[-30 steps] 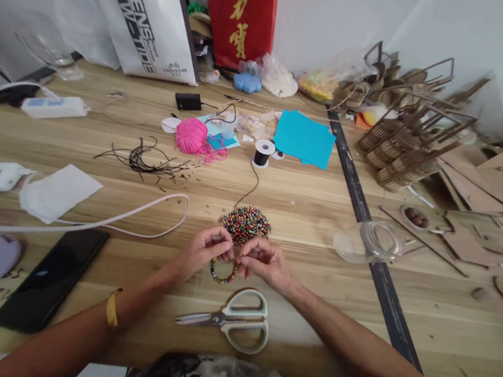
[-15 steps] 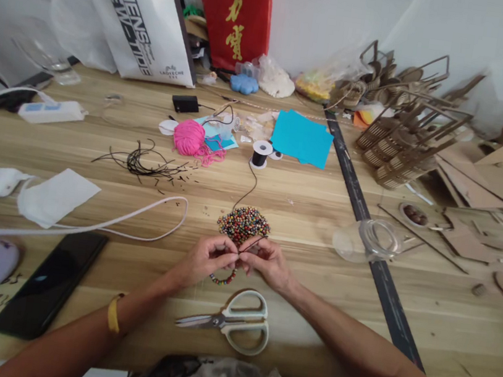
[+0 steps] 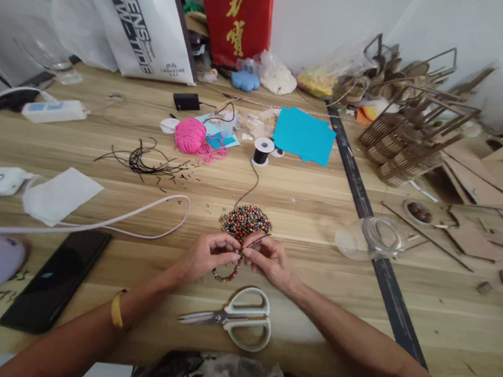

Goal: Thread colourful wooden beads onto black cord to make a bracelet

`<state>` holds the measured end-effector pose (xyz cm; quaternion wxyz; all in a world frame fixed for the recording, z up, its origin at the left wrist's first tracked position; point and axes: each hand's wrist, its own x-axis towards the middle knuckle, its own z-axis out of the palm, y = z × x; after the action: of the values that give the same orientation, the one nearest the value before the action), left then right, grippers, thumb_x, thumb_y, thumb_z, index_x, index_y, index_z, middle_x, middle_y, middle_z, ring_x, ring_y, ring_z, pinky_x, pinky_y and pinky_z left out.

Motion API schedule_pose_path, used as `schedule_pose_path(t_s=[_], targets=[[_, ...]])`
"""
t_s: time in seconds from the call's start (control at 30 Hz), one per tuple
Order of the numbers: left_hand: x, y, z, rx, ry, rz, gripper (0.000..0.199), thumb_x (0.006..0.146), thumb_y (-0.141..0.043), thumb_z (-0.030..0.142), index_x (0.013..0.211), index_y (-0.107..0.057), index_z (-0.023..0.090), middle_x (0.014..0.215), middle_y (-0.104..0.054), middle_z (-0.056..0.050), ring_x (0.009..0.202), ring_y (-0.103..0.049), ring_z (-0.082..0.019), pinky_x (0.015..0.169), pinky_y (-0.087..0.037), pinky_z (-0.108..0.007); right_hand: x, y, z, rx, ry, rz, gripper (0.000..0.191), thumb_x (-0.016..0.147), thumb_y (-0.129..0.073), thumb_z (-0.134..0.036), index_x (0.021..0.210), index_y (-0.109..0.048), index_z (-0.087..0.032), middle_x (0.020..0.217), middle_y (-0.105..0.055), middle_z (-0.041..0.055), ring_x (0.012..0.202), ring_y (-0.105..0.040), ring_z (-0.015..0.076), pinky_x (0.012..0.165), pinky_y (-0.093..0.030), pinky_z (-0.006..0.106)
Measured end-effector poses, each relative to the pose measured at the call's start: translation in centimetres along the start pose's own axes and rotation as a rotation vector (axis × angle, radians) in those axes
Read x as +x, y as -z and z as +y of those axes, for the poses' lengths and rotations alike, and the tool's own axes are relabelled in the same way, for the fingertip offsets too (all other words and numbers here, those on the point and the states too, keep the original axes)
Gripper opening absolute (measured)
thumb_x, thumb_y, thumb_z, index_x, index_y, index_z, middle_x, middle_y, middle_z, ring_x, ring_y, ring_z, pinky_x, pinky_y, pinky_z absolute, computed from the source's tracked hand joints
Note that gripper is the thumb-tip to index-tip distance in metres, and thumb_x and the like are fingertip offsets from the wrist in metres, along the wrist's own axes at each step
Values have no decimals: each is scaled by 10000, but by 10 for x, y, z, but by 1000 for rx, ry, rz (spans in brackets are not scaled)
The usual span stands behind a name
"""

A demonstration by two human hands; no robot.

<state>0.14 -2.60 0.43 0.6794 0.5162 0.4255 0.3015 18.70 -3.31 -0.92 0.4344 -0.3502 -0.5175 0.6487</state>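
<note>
Bead loop (image 3: 224, 279), 1 pc: body-side of grip, sl. L, nearer L hand (image 3: 205, 258). L hand + R hand (image 3: 276, 268): both pinching blk cord (image 3: 264, 236), tail angled away, far-R of grip.

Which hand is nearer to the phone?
Left. The left hand is to the right of the phone and a bit farther forward, at the bead string; the right hand is farther off on that same side, past the left one.
</note>
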Motion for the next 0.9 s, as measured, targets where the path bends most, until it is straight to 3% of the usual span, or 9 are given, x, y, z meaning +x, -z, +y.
schedule_pose_path(t_s=[0.3, 0.57, 0.73, 0.9], targets=[[2, 5, 1, 52, 8, -54, 265, 679, -752, 334, 781, -652, 111, 688, -712, -38, 639, -634, -125, 654, -487, -230, -3, -1, -6, 44, 91, 12, 165, 801, -695, -318, 795, -633, -166, 711, -545, -13, 482, -437, 50, 414, -369, 166], [2, 7, -1, 110, -14, -52, 261, 657, -768, 322, 783, -689, 108, 703, -710, -40, 627, -614, -124, 613, -464, -220, -4, 1, 1, 162, 68, 30, 126, 796, -702, -287, 812, -628, -187, 747, -545, -11, 536, -459, 68, 439, -373, 172], [2, 8, -1, 92, -18, -103, 273, 716, -727, 365, 764, -682, 99, 684, -703, -55, 618, -616, -124, 617, -484, -228, -2, -2, -1, 271, 25, 66, 155, 768, -722, -304, 796, -622, -189, 699, -531, -24, 505, -432, 63, 418, -356, 167], [1, 11, 4, 102, 21, -146, 345, 770, -662, 442, 720, -641, 101, 587, -657, -36, 508, -577, -101, 513, -460, -205, 0, -3, -4, 361, 21, 117, 137, 745, -739, -271, 793, -638, -192, 694, -521, -23, 524, -434, 66, 408, -334, 151]])
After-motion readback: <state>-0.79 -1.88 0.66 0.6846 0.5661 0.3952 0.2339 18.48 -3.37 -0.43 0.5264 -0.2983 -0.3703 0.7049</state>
